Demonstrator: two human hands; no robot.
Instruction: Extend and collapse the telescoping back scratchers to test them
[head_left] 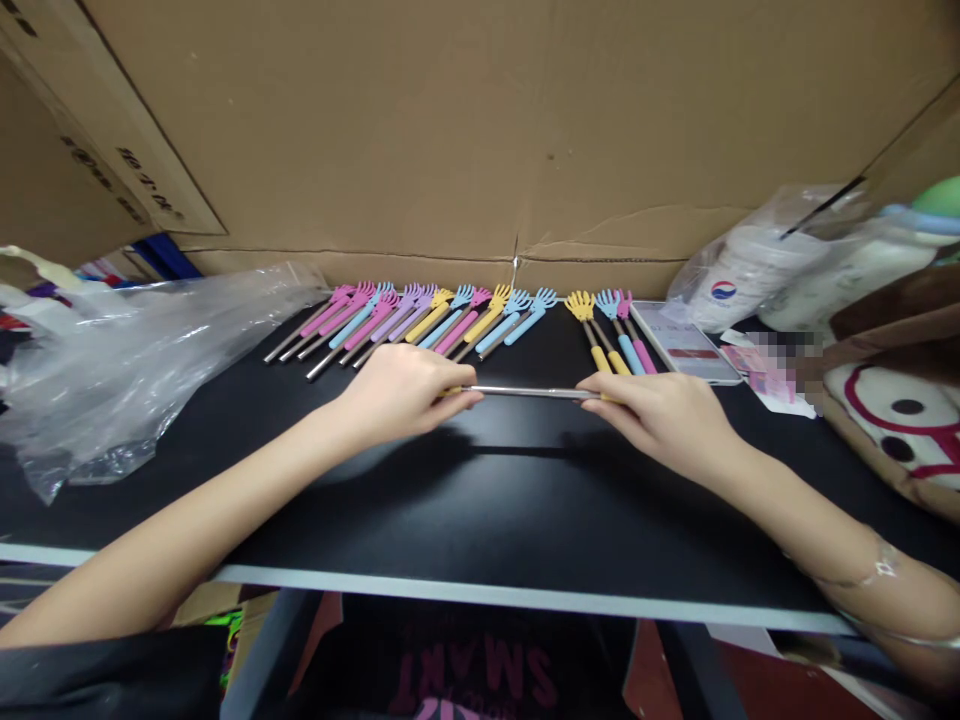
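Above the tabletop [525,530], head view: a metal rod [532,392] held crosswise.
Its long axis runs roughly along the front edge [525,597]; the left hand [401,395] pinches one end, the right hand [667,415] the other, neither nearer. Fingers mostly hide the ends, seemingly yellow.

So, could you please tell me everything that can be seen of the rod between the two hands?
The rod is slim, straight, silvery and shiny, apparently metal. It is held nearly level, running from side to side above the black tabletop, with a dark shadow line below it. The left hand pinches one end and the right hand the other. A little yellow shows at both grips; the hands hide the rest of the ends.
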